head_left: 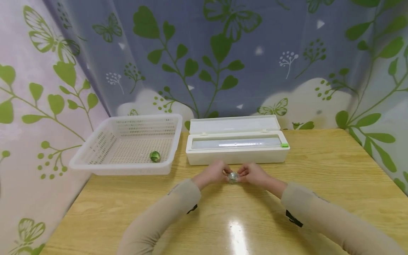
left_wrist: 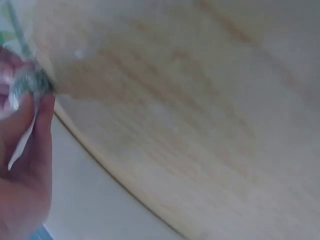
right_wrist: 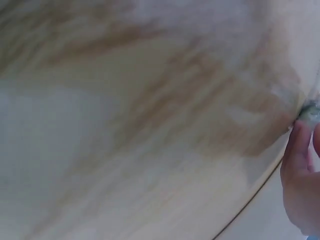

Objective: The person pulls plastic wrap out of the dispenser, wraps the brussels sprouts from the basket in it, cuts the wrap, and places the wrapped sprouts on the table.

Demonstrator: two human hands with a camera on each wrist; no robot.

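Note:
Between my two hands, just in front of the long white box, is a small round Brussels sprout wrapped in clear plastic film (head_left: 233, 177). My left hand (head_left: 214, 173) pinches it from the left. From the right, my right hand (head_left: 256, 174) grips it with thumb and fingers. The left wrist view shows the shiny wrapped sprout (left_wrist: 30, 84) at the fingertips, a strip of film trailing down between thumb and fingers. In the right wrist view only part of the wrapped sprout (right_wrist: 311, 113) appears at the edge.
The white box (head_left: 236, 157), a cling film dispenser with its lid (head_left: 236, 124) raised, holds a film roll (head_left: 236, 143); a green slider (head_left: 284, 145) sits at its right end. Left of it, a white plastic basket (head_left: 176, 141) contains one bare Brussels sprout (head_left: 155, 156). Patterned curtains hang behind the wooden table (head_left: 334, 170).

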